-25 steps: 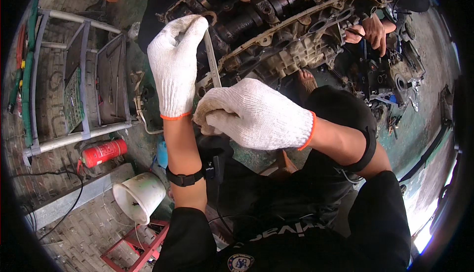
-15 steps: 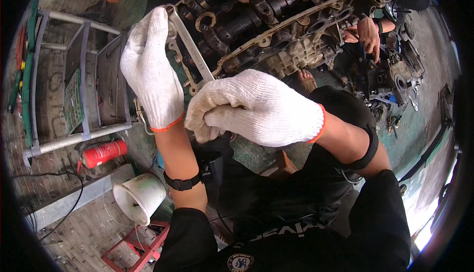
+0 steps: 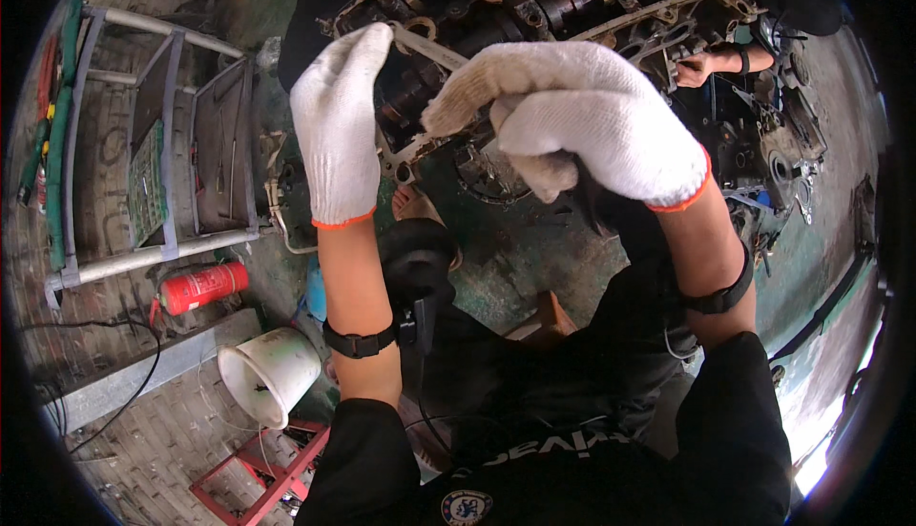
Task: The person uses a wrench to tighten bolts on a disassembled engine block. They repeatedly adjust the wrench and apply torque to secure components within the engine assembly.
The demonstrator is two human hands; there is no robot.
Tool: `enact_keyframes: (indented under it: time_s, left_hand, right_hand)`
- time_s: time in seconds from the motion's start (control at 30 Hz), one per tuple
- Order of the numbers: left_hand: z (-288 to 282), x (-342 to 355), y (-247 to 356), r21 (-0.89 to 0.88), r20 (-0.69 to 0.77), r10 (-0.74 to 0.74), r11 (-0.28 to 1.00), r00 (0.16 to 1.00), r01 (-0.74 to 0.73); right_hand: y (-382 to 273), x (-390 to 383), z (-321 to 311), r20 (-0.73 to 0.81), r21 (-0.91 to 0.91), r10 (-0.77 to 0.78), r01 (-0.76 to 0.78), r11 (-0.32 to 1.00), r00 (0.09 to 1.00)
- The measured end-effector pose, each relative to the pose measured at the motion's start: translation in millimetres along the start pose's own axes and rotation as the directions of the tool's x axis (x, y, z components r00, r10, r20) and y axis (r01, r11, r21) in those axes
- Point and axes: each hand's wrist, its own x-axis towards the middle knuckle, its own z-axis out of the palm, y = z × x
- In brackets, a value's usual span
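Left hand (image 3: 336, 125), white knit glove with orange cuff, raised over the engine: fingers straight and pressed together, their tips closed on the upper end of a flat grey metal bar (image 3: 429, 49). Right hand (image 3: 582, 115), same glove, curled into a loose fist; forefinger and thumb reach toward the left fingertips and close on the bar's lower end. Probably a long wrench or pry bar, but the gloves hide both ends, so I cannot tell which.

The bar runs between the two sets of fingertips, tilted, lying just above the cylinder head (image 3: 534, 1), whose cam bearing caps show beyond the right fingers. Whether its far end engages a fastener is hidden.

Beyond the right knuckles, another person's bare hand (image 3: 701, 68) works at the engine's far edge. Below the left wrist: red fire extinguisher (image 3: 205, 285) and white bucket (image 3: 267, 373) on the brick floor; a metal frame (image 3: 143, 144) well to the left of the left fingers.

Judgement on technique: two-point grip is sound. Keep the bar square to whatever it seats on, load gradually, left fingers steadying rather than pulling, since knit gloves slip on oily steel. Keep clear of the co-worker's hand.
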Motion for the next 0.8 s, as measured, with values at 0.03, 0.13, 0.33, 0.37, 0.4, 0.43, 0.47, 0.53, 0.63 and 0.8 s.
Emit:
enact_keyframes:
  time_s: [0.03, 0.13, 0.33, 0.37, 0.4, 0.43, 0.47, 0.53, 0.63, 0.8]
  left_hand:
    - [1, 0, -1, 0.030, 0.010, 0.005, 1.000, 1.000, -0.006]
    - [3, 1, -4, 0.143, 0.010, 0.056, 0.988, 0.998, -0.057]
    - [2, 6, -12, 0.204, 0.021, 0.124, 0.971, 0.992, -0.126]
    - [1, 6, -12, 0.183, 0.021, 0.138, 0.973, 0.990, -0.139]
    - [1, 6, -12, 0.163, 0.022, 0.152, 0.975, 0.988, -0.154]
    - [1, 5, -12, 0.150, 0.014, 0.121, 0.981, 0.993, -0.122]
    - [2, 5, -11, 0.135, 0.006, 0.089, 0.987, 0.996, -0.089]
    - [3, 4, -10, 0.104, 0.014, 0.125, 0.987, 0.992, -0.126]
    - [5, 2, -9, 0.166, 0.035, 0.153, 0.973, 0.988, -0.157]
    - [3, 3, -8, 0.187, 0.022, 0.150, 0.971, 0.988, -0.152]
  right_hand:
    - [-1, 1, -3, -0.018, -0.040, 0.000, 0.000, 0.999, 1.000]
    - [-1, 0, -9, -0.085, -0.088, -0.036, 0.029, 0.996, 0.996]
    - [2, -1, -21, -0.097, -0.071, -0.111, 0.104, 0.992, 0.989]
    - [2, -1, -23, -0.070, -0.053, -0.119, 0.115, 0.992, 0.990]
    - [4, -1, -23, -0.051, -0.067, -0.134, 0.130, 0.989, 0.990]
    - [4, -1, -24, -0.002, -0.064, -0.116, 0.116, 0.991, 0.993]
    - [5, 0, -24, 0.043, -0.036, -0.087, 0.088, 0.995, 0.995]
    - [7, 2, -24, 0.136, -0.019, -0.069, 0.072, 0.997, 0.988]
    - [11, 2, -24, 0.172, -0.060, -0.077, 0.088, 0.994, 0.982]
    - [13, 3, -24, 0.004, -0.046, -0.110, 0.110, 0.993, 0.994]
